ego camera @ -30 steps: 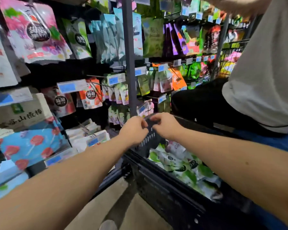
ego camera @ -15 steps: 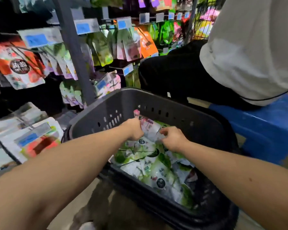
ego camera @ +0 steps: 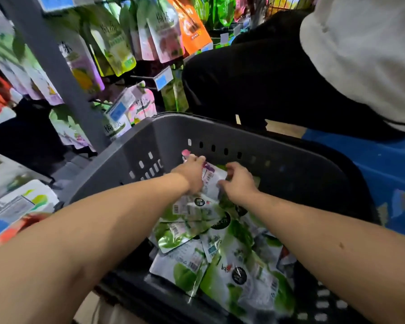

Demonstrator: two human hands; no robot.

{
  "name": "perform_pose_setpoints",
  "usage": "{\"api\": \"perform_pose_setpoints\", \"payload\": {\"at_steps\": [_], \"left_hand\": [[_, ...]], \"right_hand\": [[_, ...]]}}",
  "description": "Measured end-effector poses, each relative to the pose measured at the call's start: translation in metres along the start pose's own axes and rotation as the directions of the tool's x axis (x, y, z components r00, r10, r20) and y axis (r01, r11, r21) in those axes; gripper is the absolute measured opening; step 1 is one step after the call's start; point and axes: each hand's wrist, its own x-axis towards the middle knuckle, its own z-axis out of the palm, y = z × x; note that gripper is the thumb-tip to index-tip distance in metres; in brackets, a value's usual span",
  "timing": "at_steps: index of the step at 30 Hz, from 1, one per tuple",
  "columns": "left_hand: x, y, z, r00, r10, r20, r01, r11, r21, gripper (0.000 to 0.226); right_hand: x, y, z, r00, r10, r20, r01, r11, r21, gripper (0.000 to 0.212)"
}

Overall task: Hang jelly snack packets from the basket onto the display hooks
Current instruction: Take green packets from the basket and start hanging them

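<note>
A dark grey plastic basket [ego camera: 255,134] stands in front of me with several green and white jelly snack packets [ego camera: 232,265] heaped inside. Both my hands are down in it at the far end. My left hand [ego camera: 193,173] holds the left edge of a white and purple packet [ego camera: 214,180] that leans against the far wall. My right hand [ego camera: 237,182] has its fingers curled on the right side of that same packet. Display hooks [ego camera: 147,78] with blue price tags stick out of the rack on the left, with snack packets hanging from them.
A grey upright post [ego camera: 54,66] of the rack stands left of the basket. Another person in a white top and black trousers [ego camera: 278,71] sits on a blue stool [ego camera: 372,169] right behind the basket. Boxed and bagged goods [ego camera: 14,206] lie on the low shelf at left.
One second ago both hands held the basket's rim. My view has since tipped down, and both hands moved into the basket and onto the white and purple packet at its far end.
</note>
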Motion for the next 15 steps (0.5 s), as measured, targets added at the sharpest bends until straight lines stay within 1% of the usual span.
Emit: {"api": "perform_pose_setpoints", "payload": {"at_steps": [2, 4, 5, 6, 7, 9, 10, 11, 12, 14, 15], "left_hand": [[0.001, -0.005, 0.002, 0.999, 0.001, -0.041, 0.001, 0.999, 0.041, 0.066], [0.000, -0.012, 0.000, 0.999, 0.004, -0.053, 0.000, 0.996, 0.085, 0.052], [-0.001, -0.014, -0.002, 0.999, -0.003, -0.033, 0.006, 0.996, 0.090, 0.043], [-0.002, -0.018, -0.004, 1.000, -0.022, -0.018, 0.023, 0.998, 0.061, 0.036], [-0.003, -0.023, -0.005, 0.999, -0.051, -0.004, 0.051, 0.999, 0.015, 0.032], [-0.006, -0.027, -0.005, 0.993, -0.119, 0.024, 0.121, 0.986, -0.115, 0.036], [-0.007, -0.031, -0.002, 0.985, -0.173, 0.008, 0.171, 0.959, -0.225, 0.038], [-0.011, -0.033, -0.001, 0.966, -0.258, 0.022, 0.250, 0.904, -0.347, 0.040], [-0.013, -0.037, 0.004, 0.952, -0.306, 0.022, 0.283, 0.848, -0.448, 0.047], [-0.020, -0.043, 0.012, 0.934, -0.354, 0.038, 0.300, 0.724, -0.621, 0.069], [-0.025, -0.045, 0.015, 0.929, -0.366, 0.061, 0.310, 0.673, -0.672, 0.075]], "right_hand": [[0.003, 0.003, 0.005, 1.000, 0.007, 0.006, -0.007, 1.000, -0.015, 0.032], [0.004, 0.006, 0.010, 1.000, -0.001, 0.000, 0.001, 1.000, -0.001, 0.013], [0.004, 0.008, 0.013, 1.000, -0.001, 0.002, 0.001, 1.000, 0.018, 0.010], [0.001, 0.008, 0.017, 1.000, -0.005, 0.012, 0.005, 1.000, 0.018, 0.012], [-0.003, 0.007, 0.021, 0.999, -0.014, 0.030, 0.014, 1.000, 0.006, 0.014], [-0.014, 0.004, 0.029, 0.996, -0.062, 0.065, 0.065, 0.997, -0.044, 0.016], [-0.022, 0.001, 0.034, 0.994, -0.087, 0.071, 0.092, 0.994, -0.065, 0.016], [-0.029, -0.001, 0.039, 0.992, -0.103, 0.069, 0.108, 0.991, -0.075, 0.016], [-0.037, -0.004, 0.043, 0.994, -0.090, 0.069, 0.095, 0.993, -0.071, 0.016], [-0.053, -0.007, 0.052, 0.996, -0.035, 0.082, 0.039, 0.998, -0.041, 0.014], [-0.060, -0.008, 0.057, 0.995, -0.033, 0.096, 0.033, 0.999, -0.005, 0.013]]}}
